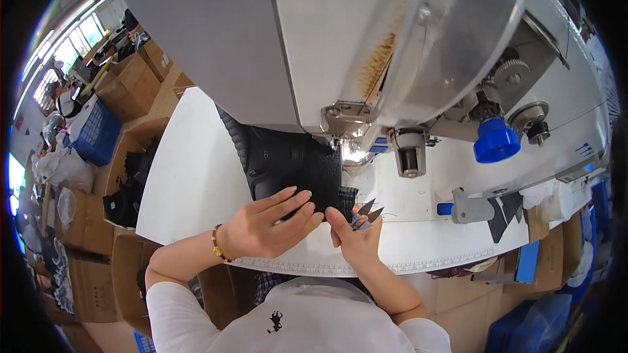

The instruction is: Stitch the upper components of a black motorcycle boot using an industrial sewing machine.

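A black moulded panel (pixel 278 160) with a ribbed left edge lies on the white sewing table, its far right part close to the sewing machine's needle area (pixel 337 144). Closed over the panel's near edge is my left hand (pixel 265 227), fingers along its surface, thumb hidden. My right hand (pixel 356 240) holds small thread snips (pixel 366 216), their two dark blades apart and pointing up to the right. The right thumb tip meets the panel's near right corner, close to the left fingertips. Dark checked fabric (pixel 347 196) shows beside that corner.
The sewing machine's large grey head (pixel 216 39) hangs over the far side, with a blue knob (pixel 495 140) at right. A ruler strip (pixel 418 266) follows the table's near edge. Cardboard boxes (pixel 91 287) with black pieces stand left; a blue crate (pixel 97 132) sits farther back.
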Tool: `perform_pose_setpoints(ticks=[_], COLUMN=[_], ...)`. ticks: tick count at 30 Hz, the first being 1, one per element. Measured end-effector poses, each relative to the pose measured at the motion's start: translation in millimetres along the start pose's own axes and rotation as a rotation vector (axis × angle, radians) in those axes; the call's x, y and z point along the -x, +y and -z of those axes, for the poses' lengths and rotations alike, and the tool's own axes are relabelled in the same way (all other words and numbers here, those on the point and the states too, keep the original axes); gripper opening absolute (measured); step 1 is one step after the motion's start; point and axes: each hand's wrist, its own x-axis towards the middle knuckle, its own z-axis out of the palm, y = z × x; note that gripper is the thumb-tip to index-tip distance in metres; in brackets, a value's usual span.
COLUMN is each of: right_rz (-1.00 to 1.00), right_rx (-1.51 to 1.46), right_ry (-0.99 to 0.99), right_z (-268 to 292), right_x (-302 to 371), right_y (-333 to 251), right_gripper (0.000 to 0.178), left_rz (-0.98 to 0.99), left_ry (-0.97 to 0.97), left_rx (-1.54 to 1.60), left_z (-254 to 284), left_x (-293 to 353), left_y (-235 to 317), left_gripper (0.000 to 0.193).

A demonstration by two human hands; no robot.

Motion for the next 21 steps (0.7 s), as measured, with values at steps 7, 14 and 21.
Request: perform_pose_setpoints(ticks=[7, 14, 21], right_rz=[0.024, 0.013, 0.018], right_rx=[-0.070, -0.083, 0.002], right_ry=[0.000, 0.021, 0.030], right_z=[-5.7, -9.7, -13.8], right_x=[-13.5, -22.7, -37.1], right_y=[-7.0, -7.6, -16.4], right_gripper=[0.027, 0.024, 0.025], left_rz=[0.013, 0.007, 0.035], left_ry=[0.022, 0.008, 0.023], left_rx=[-0.015, 0.021, 0.024], left_z=[-4.2, -5.8, -7.7], left_x=[-3.7, -5.4, -13.8], left_y=[-10.7, -21.7, -36.3], left_gripper=[0.026, 0.025, 0.024])
